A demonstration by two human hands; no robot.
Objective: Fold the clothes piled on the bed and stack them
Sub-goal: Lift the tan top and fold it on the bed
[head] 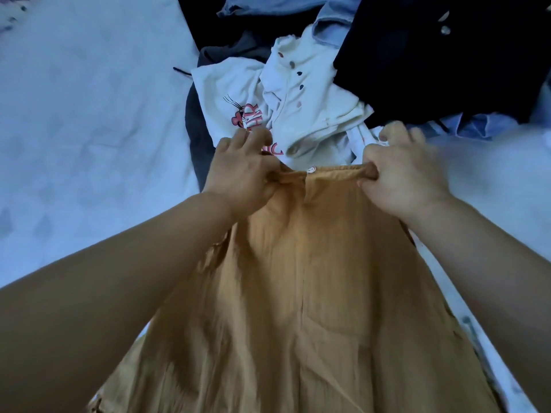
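Observation:
A mustard-yellow garment (304,293) with a button at its top edge hangs down toward me, held up by that edge. My left hand (241,174) pinches its left corner and my right hand (405,174) pinches its right corner. Just beyond my hands lies the pile of clothes: a white T-shirt with a pink cartoon print (229,93), a cream buttoned shirt (310,93), a black garment (432,55), pale blue denim (331,28) and a dark grey piece (196,135).
The bed's white sheet (89,129) with a faint pattern stretches across the left. More sheet shows at the right (492,174), past a light blue garment (477,126).

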